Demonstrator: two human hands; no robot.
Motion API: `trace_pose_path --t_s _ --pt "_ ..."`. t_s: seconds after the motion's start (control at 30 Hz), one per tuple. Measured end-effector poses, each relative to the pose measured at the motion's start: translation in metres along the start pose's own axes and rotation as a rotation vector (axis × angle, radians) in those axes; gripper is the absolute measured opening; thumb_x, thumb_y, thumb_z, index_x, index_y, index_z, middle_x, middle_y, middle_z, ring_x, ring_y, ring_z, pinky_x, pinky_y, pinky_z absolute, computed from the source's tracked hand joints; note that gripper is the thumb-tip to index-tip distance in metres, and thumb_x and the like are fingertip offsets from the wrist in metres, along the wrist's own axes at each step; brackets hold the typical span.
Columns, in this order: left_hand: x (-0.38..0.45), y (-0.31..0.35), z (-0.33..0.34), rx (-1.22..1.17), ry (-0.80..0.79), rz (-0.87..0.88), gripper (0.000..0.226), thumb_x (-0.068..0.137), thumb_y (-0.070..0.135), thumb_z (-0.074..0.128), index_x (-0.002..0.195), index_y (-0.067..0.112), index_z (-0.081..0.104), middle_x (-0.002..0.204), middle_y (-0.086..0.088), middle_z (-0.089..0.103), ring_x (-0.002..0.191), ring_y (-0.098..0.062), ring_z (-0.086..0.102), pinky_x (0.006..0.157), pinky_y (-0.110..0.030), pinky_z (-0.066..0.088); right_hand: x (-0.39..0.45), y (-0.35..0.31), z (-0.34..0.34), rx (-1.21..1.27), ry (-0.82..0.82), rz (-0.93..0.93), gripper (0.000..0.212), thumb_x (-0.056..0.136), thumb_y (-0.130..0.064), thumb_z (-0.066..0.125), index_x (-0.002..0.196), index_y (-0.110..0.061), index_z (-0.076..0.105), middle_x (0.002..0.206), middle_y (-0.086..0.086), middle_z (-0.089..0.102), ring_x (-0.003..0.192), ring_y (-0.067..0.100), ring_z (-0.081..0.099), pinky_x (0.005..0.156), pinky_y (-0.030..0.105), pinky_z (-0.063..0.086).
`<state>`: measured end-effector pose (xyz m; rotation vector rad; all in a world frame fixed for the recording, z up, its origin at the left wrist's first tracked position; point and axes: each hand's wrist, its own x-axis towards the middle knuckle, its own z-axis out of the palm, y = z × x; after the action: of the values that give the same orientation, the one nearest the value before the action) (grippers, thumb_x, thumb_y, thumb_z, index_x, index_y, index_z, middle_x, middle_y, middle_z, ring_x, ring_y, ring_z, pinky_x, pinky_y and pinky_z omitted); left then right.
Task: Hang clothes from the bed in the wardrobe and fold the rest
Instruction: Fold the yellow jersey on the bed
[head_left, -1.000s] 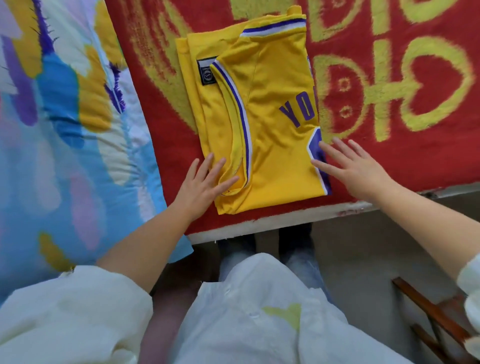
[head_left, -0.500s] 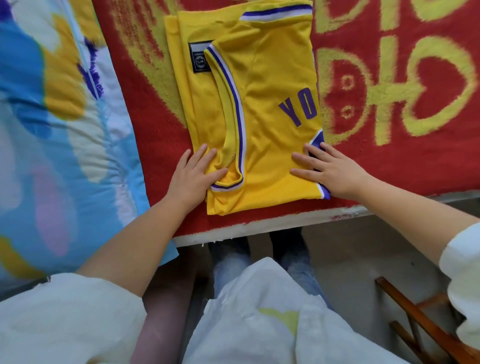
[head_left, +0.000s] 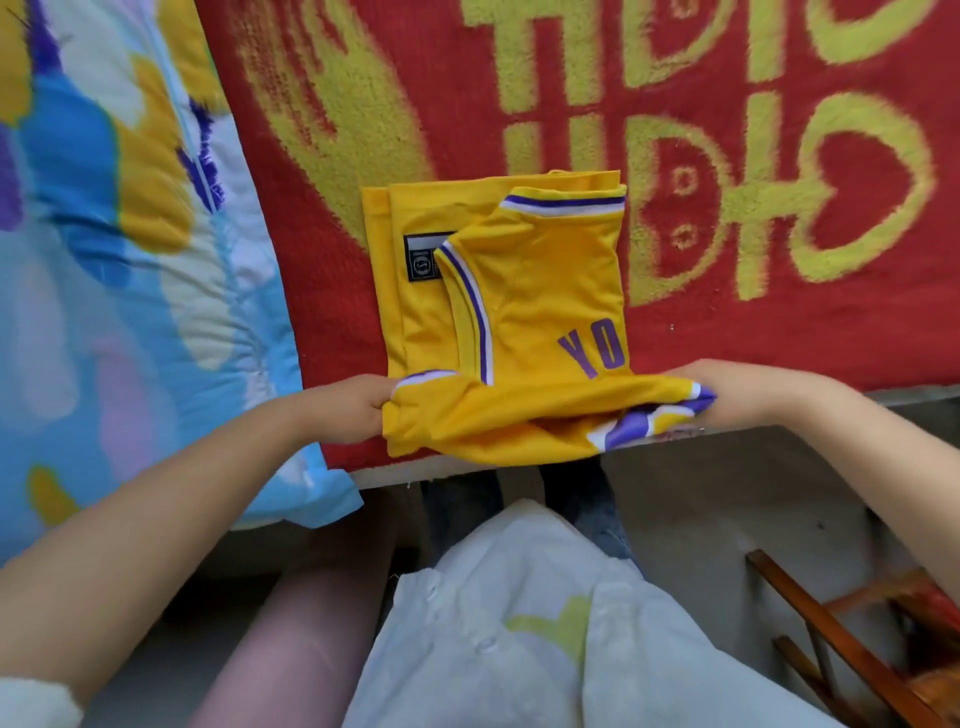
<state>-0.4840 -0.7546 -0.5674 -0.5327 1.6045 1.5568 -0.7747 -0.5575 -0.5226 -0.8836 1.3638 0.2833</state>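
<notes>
The light was bright, soft and even, perhaps daylight, though I could not tell its source. No glare showed on the fuzzy red blanket with yellow lettering (head_left: 727, 332). My forearms blurred slightly. The wide lens bowed the edges, and the brown wooden chair (head_left: 852, 639) at the corner was smeared soft.

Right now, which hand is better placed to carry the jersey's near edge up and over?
Neither alone: left hand and right hand each grip a near corner of the yellow jersey, so both should lift together.
</notes>
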Motion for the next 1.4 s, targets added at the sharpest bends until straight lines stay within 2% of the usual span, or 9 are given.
trace_pose_path --t_s 0.1,0.17,0.27,0.5,0.73,0.9,1.03,1.27,1.4 --pt "0.005 0.015 -0.035 -0.252 0.072 0.036 0.013 0.076 0.036 0.067 0.088 0.035 0.064 0.089 0.02 0.063 0.082 0.008 0.057 0.07 -0.007 0.043 0.011 -0.007 -0.031 0.324 0.261 -0.05 0.014 0.092 -0.017 0.054 0.079 -0.021 0.056 0.075 -0.006 0.056 0.068 0.008 0.049 0.056 0.012 0.037" --pt "0.012 0.022 -0.057 -0.437 0.137 0.078 0.057 0.057 0.055 0.074 0.1 0.02 0.061 0.092 0.016 0.066 0.081 0.011 0.061 0.071 -0.007 0.047 0.029 -0.011 -0.047 0.503 0.521 -0.177 0.009 0.092 -0.02 0.055 0.1 -0.019 0.061 0.096 -0.009 0.063 0.089 0.003 0.055 0.072 0.013 0.042" --pt "0.037 0.025 -0.081 -0.704 0.306 0.004 0.017 0.09 0.031 0.053 0.105 0.022 0.055 0.089 0.013 0.071 0.08 0.0 0.066 0.066 -0.018 0.053 0.066 -0.011 -0.061 0.563 0.848 -0.058 0.024 0.093 -0.022 0.054 0.115 -0.013 0.059 0.104 0.005 0.059 0.095 0.012 0.05 0.077 0.02 0.044" --pt "0.056 0.03 -0.071 -0.907 0.864 -0.286 0.034 0.096 0.042 0.04 0.115 0.016 0.051 0.096 0.0 0.056 0.085 -0.014 0.056 0.069 -0.025 0.046 0.091 -0.021 -0.053 0.803 1.076 0.114 0.047 0.095 -0.031 0.048 0.136 -0.01 0.04 0.127 0.005 0.051 0.108 0.011 0.047 0.083 0.015 0.034" --pt "0.061 0.036 -0.022 0.29 1.313 0.096 0.055 0.079 0.028 0.057 0.124 -0.002 0.044 0.121 -0.029 0.049 0.118 -0.037 0.04 0.101 -0.035 0.027 0.096 -0.022 -0.027 0.869 0.989 0.151 0.037 0.094 -0.033 0.049 0.112 -0.002 0.056 0.109 0.011 0.06 0.092 0.019 0.054 0.076 0.03 0.041" --pt "0.085 0.066 -0.068 0.659 0.984 -0.107 0.073 0.082 0.043 0.06 0.139 0.006 0.033 0.15 -0.019 0.023 0.142 -0.032 0.01 0.112 -0.052 0.01 0.101 -0.021 -0.027 0.778 0.98 0.208 0.042 0.098 -0.029 0.042 0.058 -0.012 0.041 0.062 0.003 0.046 0.061 0.018 0.044 0.051 0.018 0.03" --pt "0.082 0.068 -0.117 0.764 0.642 -0.148 0.064 0.082 0.049 0.06 0.13 0.009 0.045 0.154 -0.01 0.014 0.144 -0.025 0.0 0.112 -0.051 0.0 0.096 -0.023 -0.03 0.788 0.933 0.197 0.041 0.1 -0.029 0.035 0.073 -0.002 0.052 0.077 0.013 0.055 0.076 0.019 0.046 0.062 0.029 0.031" --pt "0.06 0.06 -0.13 0.967 0.708 0.459 0.049 0.086 0.037 0.047 0.052 0.002 0.056 0.054 -0.01 0.051 0.064 -0.03 0.054 0.071 -0.044 0.049 0.085 -0.027 -0.037 0.84 0.877 0.212 0.048 0.1 -0.03 0.032 0.108 0.011 0.055 0.113 0.026 0.059 0.1 0.034 0.056 0.08 0.036 0.042" --pt "0.063 0.056 -0.131 0.798 0.634 0.121 0.046 0.096 0.038 0.037 0.064 0.007 0.045 0.062 -0.006 0.042 0.082 -0.03 0.049 0.061 -0.035 0.032 0.087 -0.029 -0.04 0.844 0.869 0.213 0.048 0.1 -0.03 0.033 0.105 0.014 0.054 0.112 0.028 0.059 0.093 0.033 0.056 0.071 0.035 0.04"
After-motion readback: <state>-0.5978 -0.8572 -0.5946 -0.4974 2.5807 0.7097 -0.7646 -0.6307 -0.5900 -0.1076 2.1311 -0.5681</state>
